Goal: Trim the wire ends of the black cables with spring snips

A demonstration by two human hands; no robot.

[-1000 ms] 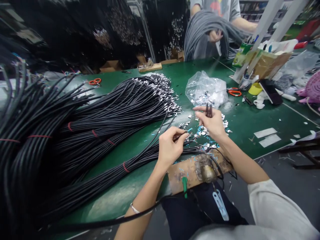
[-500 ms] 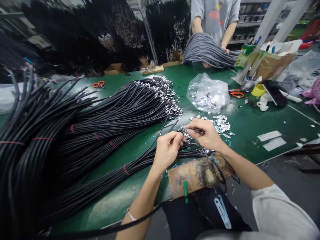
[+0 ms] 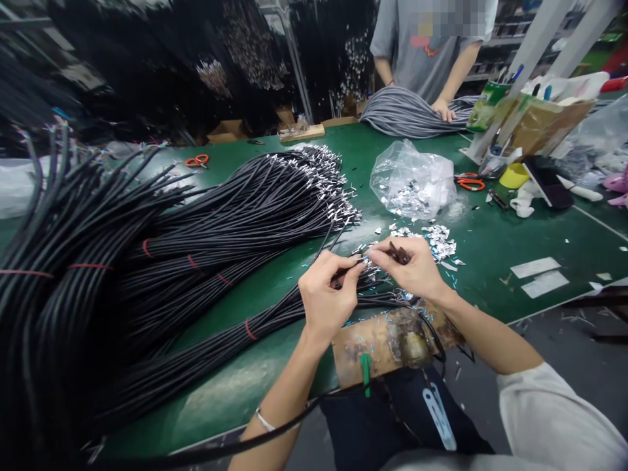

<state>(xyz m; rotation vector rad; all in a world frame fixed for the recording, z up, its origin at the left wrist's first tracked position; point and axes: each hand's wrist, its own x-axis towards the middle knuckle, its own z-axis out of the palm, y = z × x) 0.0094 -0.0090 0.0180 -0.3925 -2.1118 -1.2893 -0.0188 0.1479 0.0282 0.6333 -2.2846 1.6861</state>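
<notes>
My left hand (image 3: 328, 294) is closed, thumb and index finger pinching a black cable near its stripped end. That cable runs down from the fingers toward a bundle of black cables (image 3: 275, 313) tied with a red band. Facing it, my right hand (image 3: 417, 271) is closed around a small dark brown tool (image 3: 400, 254), whose kind I cannot make out. Its thumb and index fingertips meet the cable end close to the left fingertips, where a little blue shows. Under the hands lie more stripped cable ends, partly hidden by the fingers.
Larger black cable bundles (image 3: 235, 209) fill the left of the green table (image 3: 485, 261). Foil scraps (image 3: 439, 242), a clear plastic bag (image 3: 412, 180) and orange-handled scissors (image 3: 471, 182) lie beyond my hands. A wooden board (image 3: 350, 360) is nearest me. Opposite, a person handles grey cable (image 3: 407, 112).
My left hand has turned and opened its grip shape slightly, still pinching at the cable end. The dark tool shows more in my right hand. The person opposite has lowered the grey cable onto the table.
</notes>
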